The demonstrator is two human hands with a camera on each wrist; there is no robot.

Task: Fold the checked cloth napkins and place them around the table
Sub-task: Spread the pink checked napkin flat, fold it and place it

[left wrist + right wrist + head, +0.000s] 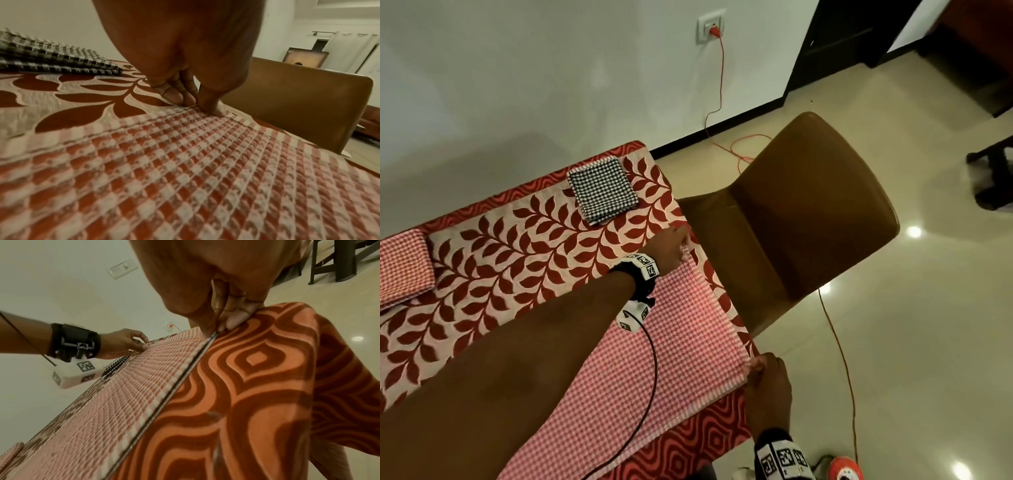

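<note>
So the desk point(524, 240), covered in a red-and-cream leaf-print cloth with a wavy red border, already has two napkins that look finished: a folded black-and-white checked cloth napkin point(602, 192) near the far corner by the wall, and a folded red-and-white checked one point(404, 263) at the left edge. Napkin three, a big red-and-white checked cloth point(654, 353), lies spread flat along the near corner, next to the brown leather chair point(808, 219). It looks at most one fold in, with layered edges showing in the right wrist view. Left hand point(671, 250) has a pinch grip on its far corner, right hand point(767, 377) a pinch grip on its near corner, both at the chair-side edge. My guess is more folding, then placing, is left for this one.
</note>
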